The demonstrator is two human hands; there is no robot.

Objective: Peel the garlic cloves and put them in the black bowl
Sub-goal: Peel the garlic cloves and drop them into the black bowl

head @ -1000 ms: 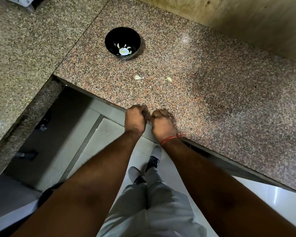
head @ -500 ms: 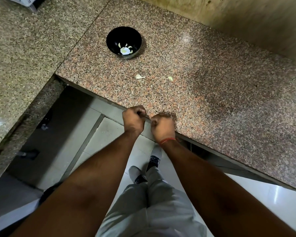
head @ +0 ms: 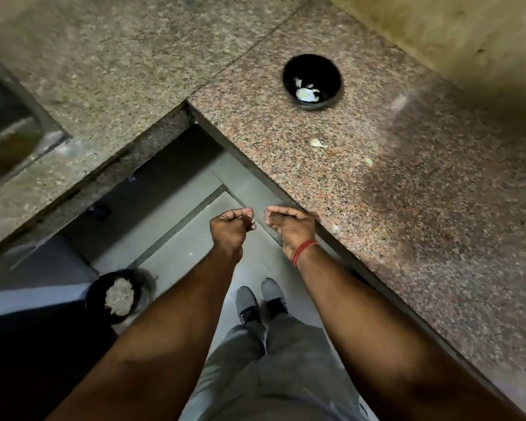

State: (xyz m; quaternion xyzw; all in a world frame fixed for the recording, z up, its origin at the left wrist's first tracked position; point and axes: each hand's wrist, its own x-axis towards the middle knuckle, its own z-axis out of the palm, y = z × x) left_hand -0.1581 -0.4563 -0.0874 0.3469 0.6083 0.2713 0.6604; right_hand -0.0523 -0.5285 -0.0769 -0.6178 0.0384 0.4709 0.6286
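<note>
We held both hands, left and right, curled off the counter edge, any clove hidden, so it risked dropping to the floor, well short of the bowl.

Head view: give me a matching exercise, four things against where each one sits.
Things:
1. black bowl
2. garlic clove
3. red thread
4. bin

Places:
A. on the floor, left of the legs
B. round the right wrist
C. far on the reddish counter, pale pieces inside
D. loose on the counter, nearer than the bowl

Pairs: 1-C, 2-D, 3-B, 4-A
</note>
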